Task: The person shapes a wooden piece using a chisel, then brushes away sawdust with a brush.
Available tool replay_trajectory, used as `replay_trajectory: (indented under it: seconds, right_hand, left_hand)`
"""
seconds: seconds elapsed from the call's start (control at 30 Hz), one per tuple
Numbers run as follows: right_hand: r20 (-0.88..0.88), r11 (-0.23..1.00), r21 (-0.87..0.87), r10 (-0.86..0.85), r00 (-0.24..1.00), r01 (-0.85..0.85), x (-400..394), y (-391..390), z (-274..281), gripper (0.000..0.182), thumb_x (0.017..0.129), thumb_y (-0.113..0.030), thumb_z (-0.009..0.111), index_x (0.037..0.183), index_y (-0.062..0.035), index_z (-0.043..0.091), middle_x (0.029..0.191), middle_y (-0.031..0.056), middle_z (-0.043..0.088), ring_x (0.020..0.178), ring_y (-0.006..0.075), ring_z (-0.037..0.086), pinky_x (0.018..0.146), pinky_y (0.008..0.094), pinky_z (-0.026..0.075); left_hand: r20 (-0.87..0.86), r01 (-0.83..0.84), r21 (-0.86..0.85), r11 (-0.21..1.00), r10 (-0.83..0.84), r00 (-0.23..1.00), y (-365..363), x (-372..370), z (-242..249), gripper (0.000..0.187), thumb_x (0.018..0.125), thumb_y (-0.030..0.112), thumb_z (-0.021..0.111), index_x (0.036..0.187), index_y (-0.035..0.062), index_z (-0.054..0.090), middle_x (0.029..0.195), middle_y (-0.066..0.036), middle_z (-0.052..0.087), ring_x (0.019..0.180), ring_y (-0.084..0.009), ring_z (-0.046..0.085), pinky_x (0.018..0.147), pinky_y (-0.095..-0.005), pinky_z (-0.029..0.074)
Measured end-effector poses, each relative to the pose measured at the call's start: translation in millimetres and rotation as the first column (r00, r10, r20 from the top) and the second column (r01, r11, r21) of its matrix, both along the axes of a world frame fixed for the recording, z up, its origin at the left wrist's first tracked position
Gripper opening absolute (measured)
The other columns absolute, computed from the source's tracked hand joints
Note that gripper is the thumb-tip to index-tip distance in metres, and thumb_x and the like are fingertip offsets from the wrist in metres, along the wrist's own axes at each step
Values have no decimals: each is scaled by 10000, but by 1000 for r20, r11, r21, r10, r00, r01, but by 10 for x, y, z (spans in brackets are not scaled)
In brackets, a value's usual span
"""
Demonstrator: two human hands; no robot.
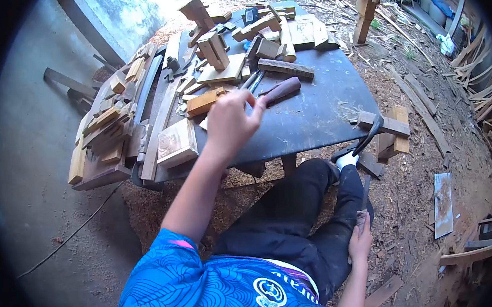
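Note:
My left hand (231, 119) is over the near part of the dark table, its fingers curled in toward the thumb. What they hold, if anything, is hidden. Just past the thumb lies a tool's dark brown wooden handle (284, 89), with an orange-brown wooden block (204, 102) on the other side. Low by my leg, my right hand (361, 239) is closed round the handle of a narrow, dark, flat-bladed tool (367, 188) that points up. A wood piece (385, 123) lies across the table's right corner, and a black strap (370, 136) loops over it down to my white-socked foot (347, 160).
Wood blocks, offcuts and tools crowd the far and left parts of the table (312, 130). A side bench (103, 174) on the left carries more wood pieces. At the back right stands a wooden post (366, 14). Shavings and planks (420, 106) cover the ground.

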State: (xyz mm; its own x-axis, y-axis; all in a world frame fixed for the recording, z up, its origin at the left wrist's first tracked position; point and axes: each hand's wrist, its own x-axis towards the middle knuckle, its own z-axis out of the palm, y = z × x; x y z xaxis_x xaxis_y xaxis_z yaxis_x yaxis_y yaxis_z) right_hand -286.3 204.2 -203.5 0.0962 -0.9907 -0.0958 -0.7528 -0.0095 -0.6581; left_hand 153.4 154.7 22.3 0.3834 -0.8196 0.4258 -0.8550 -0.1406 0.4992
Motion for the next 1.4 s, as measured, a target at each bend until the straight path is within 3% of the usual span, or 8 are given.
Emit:
replay_trajectory:
  seconds: [0.23,0.47,0.53,0.6,0.63,0.67,1.1,1.4]
  right_hand:
    - [211,992,-104,-54,976,78,8,-53,-257,598,978,-101,561,1554,-25,417,1291,285,674,1214,415,660,1023,442,509]
    - [122,991,131,-38,992,22,84,-224,6,565,978,-75,554,1525,6,442,1362,249,648,1298,342,624,1088,392,461]
    - [238,996,85,-26,971,6,1,-230,-117,538,987,-82,550,1506,18,455,1365,232,648,1324,329,605,1100,365,443]
    - [190,992,128,-37,981,13,119,-229,-63,541,989,-95,557,1518,-34,456,1325,207,680,1279,318,644,1068,369,470]
    - [157,998,24,58,986,-63,179,-238,-42,556,987,-138,572,1525,-63,452,1271,220,701,1210,366,676,1010,403,512]
    - [51,994,88,57,997,-61,223,-253,34,568,983,-188,590,1522,-66,460,1228,252,704,1151,425,681,953,441,535]
    - [-93,1000,-2,-12,996,12,202,-217,-112,570,985,-266,589,1528,-135,481,1090,304,714,1015,492,688,886,531,547]
    - [-100,995,79,-46,994,54,209,-175,-87,558,989,-231,548,1537,-213,440,1003,311,708,972,511,680,862,578,549]
  left_hand:
    - [552,-300,12,954,244,797,175,680,-78,343,878,306,775,1105,52,736,1127,-156,667,1049,-327,658,928,-448,531]
    - [-51,116,-169,979,-126,991,435,212,656,327,873,133,805,1175,40,718,1111,-114,754,1045,-260,717,926,-385,545]
    - [165,316,-535,784,-269,949,531,297,815,408,842,111,832,1211,12,688,1236,-153,724,1170,-271,672,985,-381,535]
    - [497,572,-483,663,-330,803,829,516,1283,595,1041,519,556,1133,-59,662,1378,-386,534,1291,-568,516,1042,-646,467]
    - [269,528,-690,495,-501,822,995,475,1412,702,1054,592,460,1298,-45,626,1452,-361,492,1352,-557,475,1067,-647,457]
    - [266,777,-605,174,-875,404,844,246,1803,718,1081,562,406,1449,-43,520,1446,-351,513,1417,-513,438,1090,-656,439]
    - [139,649,-738,185,-899,414,-115,-972,1742,708,1084,550,408,1455,-45,511,1415,-344,535,1372,-494,477,1060,-635,464]
    - [491,720,-672,-176,-833,255,301,90,1746,701,1087,540,409,1459,-46,504,1392,-339,552,1338,-481,506,1038,-619,482]
